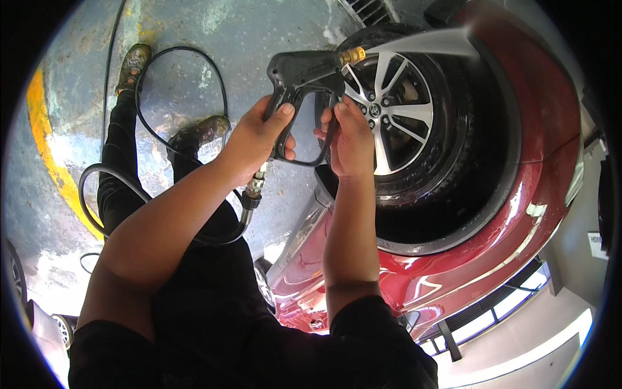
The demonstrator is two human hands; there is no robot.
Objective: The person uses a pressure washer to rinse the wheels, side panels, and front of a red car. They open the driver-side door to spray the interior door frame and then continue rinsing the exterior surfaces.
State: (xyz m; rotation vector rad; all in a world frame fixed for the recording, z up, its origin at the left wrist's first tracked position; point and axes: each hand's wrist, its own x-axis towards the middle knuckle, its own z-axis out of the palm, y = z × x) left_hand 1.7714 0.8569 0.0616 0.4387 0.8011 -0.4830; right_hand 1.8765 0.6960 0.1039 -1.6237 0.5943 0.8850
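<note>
A black pressure-washer spray gun (306,68) is held between my two hands. My left hand (260,133) wraps its rear handle, thumb on top. My right hand (351,138) has its fingers around the front of the gun's guard loop. From the brass-coloured nozzle (354,55) a white fan of water (427,43) shoots right, reaching the dark wheel-arch trim (510,131) of a red car (539,189). Behind the gun and right hand is the wheel's silver and black alloy rim (408,114), partly covered. A metal coupling (255,185) joins the handle to a black hose.
The black hose (116,170) loops around my legs and over the wet, worn floor (252,29). My shoes (133,65) stand beside it. A yellow line (53,160) curves at left. A floor grate (371,10) lies beyond the tyre. Another vehicle (46,330) shows at lower left.
</note>
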